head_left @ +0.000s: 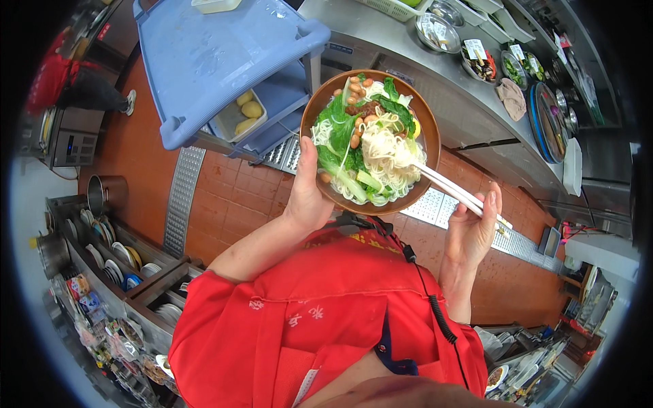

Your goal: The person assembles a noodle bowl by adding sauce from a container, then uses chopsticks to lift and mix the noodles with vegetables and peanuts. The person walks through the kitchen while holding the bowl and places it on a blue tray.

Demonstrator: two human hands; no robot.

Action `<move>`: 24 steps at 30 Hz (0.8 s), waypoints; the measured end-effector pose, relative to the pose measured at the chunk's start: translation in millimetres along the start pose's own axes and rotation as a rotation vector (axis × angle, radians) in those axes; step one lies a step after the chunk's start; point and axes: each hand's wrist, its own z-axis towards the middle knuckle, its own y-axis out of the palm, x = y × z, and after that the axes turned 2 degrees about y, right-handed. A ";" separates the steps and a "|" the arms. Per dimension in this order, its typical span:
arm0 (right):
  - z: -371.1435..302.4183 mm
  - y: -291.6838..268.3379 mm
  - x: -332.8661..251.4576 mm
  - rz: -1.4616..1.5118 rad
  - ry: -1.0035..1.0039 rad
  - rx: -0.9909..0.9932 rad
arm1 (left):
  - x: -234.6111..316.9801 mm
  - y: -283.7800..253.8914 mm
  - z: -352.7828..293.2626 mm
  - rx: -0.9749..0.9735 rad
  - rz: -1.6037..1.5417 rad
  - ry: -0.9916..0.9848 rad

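My left hand point(309, 194) grips the left rim of a round brown bowl point(430, 132), holding it up in front of me. Inside it lie pale noodles point(388, 160), leafy greens point(338, 129), peanuts and a patch of brown minced topping point(365, 109). A pair of white chopsticks point(457, 192) is pinched between the fingers and thumb of my right hand point(480, 228). Their far tips are in the noodles, bunched at the bowl's right side. The fingers of my left hand under the bowl are hidden.
A blue cart point(224, 61) stands ahead to the left, with a tub of potatoes point(250, 115) on its lower shelf. Along the right runs a steel counter point(408, 41) with bowls of food. Dish racks point(122, 272) are at the left. Another person point(75, 81) stands far left.
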 end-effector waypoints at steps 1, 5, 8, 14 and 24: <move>-0.3 1.1 0.4 0.008 0.023 -0.001 | -0.3 -0.8 0.0 0.007 0.001 -0.009; 2.0 3.8 1.5 0.038 0.066 0.042 | -0.9 -5.0 2.7 -0.011 -0.012 -0.035; 5.4 5.3 -1.5 0.075 0.065 0.019 | -1.4 -9.0 5.9 -0.015 -0.010 -0.050; 11.3 8.2 -15.9 0.169 -0.042 -0.039 | -1.5 -16.2 9.0 -0.037 0.008 -0.065; 14.2 23.6 -48.2 0.233 -0.206 -0.256 | 1.2 -28.0 7.0 -0.049 0.015 -0.096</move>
